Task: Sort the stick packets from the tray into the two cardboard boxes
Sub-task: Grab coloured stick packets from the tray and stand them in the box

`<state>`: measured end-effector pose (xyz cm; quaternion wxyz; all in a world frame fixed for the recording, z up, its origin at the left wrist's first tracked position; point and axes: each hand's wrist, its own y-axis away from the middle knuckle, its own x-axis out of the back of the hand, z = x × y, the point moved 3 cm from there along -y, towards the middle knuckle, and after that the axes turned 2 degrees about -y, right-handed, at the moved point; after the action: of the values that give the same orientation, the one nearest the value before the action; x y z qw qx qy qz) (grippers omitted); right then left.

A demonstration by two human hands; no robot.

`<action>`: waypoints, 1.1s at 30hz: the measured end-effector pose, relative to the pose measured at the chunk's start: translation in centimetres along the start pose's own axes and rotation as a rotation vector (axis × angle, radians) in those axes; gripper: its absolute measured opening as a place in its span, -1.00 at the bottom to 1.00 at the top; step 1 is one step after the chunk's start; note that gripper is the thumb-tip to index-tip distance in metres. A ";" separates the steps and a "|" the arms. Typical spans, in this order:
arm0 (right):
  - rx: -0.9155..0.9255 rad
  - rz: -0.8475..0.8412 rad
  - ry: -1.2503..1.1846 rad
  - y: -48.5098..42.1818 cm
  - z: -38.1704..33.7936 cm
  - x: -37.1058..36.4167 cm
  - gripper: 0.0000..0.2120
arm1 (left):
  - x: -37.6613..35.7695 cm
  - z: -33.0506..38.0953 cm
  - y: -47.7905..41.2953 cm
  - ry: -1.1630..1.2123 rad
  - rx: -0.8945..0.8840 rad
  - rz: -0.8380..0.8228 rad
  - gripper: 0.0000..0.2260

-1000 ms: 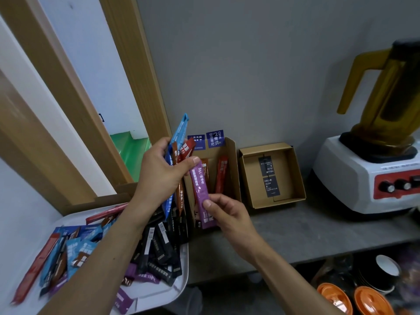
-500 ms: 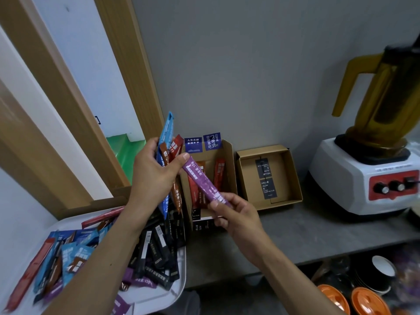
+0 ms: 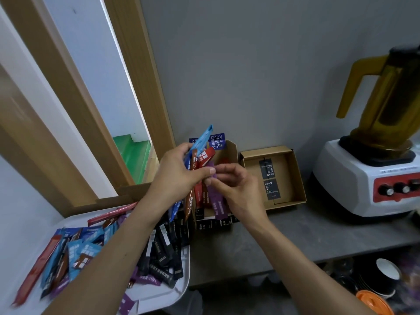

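The left hand (image 3: 175, 176) grips a fan of stick packets (image 3: 204, 155) over the left cardboard box (image 3: 230, 152); the right hand (image 3: 238, 192) pinches a purple packet (image 3: 219, 205) touching that fan; the second box (image 3: 288, 178) stands at 3 o'clock from them; the tray (image 3: 156, 296), with many packets on it, lies at 7 o'clock.

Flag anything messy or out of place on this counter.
The stick packets lie in a jumbled heap on the white tray, and a loose purple packet seems to poke over its front edge, where it might slip off. The right cardboard box holds only two black tags, no packets. Nothing looks spilled or damaged.
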<state>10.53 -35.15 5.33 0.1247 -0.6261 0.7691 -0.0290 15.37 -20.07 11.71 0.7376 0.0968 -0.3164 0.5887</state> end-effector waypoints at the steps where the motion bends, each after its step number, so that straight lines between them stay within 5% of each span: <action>1: -0.014 0.007 -0.035 0.0 0.3 -0.1 -0.68 | -0.2 0.1 -0.2 -0.039 -0.001 -0.008 -0.55; 4: 0.006 0.076 0.059 0.3 1.6 0.0 -0.69 | -0.4 0.8 -1.0 -0.125 -0.011 0.014 -0.63; 9: 0.185 0.114 0.577 1.5 4.6 -0.2 -0.83 | -1.4 3.1 -4.0 -0.346 -0.015 -0.103 -0.69; 16: 0.131 0.053 0.967 0.6 6.6 -1.1 -0.56 | -4.2 2.4 -8.6 -0.478 0.116 -0.135 -0.69; 27: -0.133 -0.010 0.973 -1.3 7.8 -1.8 -0.59 | -6.2 -0.8 -10.5 -0.506 0.254 -0.018 -0.74; 33: -0.131 -0.004 1.085 -0.7 8.0 -2.3 -0.50 | -6.8 -1.7 -10.5 -0.471 0.227 0.006 -0.66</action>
<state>13.45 -32.13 -1.95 -0.3296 -0.5291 0.7221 -0.3001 25.02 -27.67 8.83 0.6262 0.3123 -0.4118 0.5837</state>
